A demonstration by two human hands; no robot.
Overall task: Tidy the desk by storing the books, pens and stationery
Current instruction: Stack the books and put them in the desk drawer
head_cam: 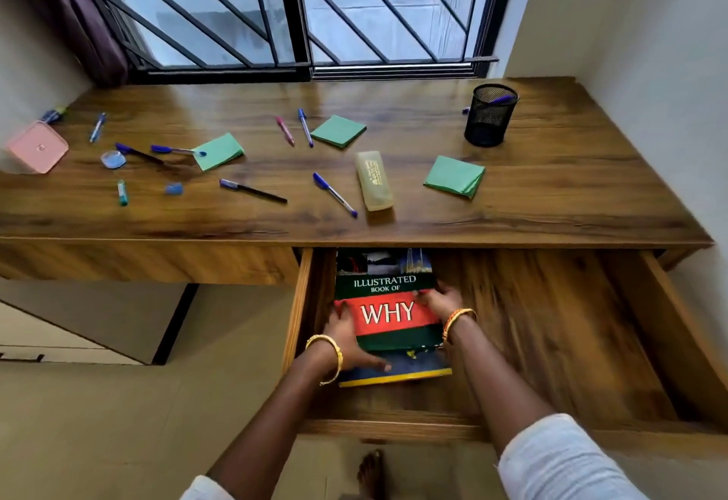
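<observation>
A green and red book titled "Illustrated Book of Why" (388,286) lies in the left part of the open wooden drawer (551,342), on top of another book with a yellow edge (425,371). My left hand (348,342) grips the top book's left edge. On its right edge rests my right hand (441,298), fingers curled over the cover. Up on the desk (551,192) lie several pens (335,194), three green sticky-note pads (454,176) and a yellowish pencil case (374,180).
A black mesh pen holder (489,115) with a pen in it stands at the desk's back right. A pink box (37,146), small blue caps and an eraser lie at the left. The drawer's right part shows bare wood. My bare foot (370,472) is below the drawer front.
</observation>
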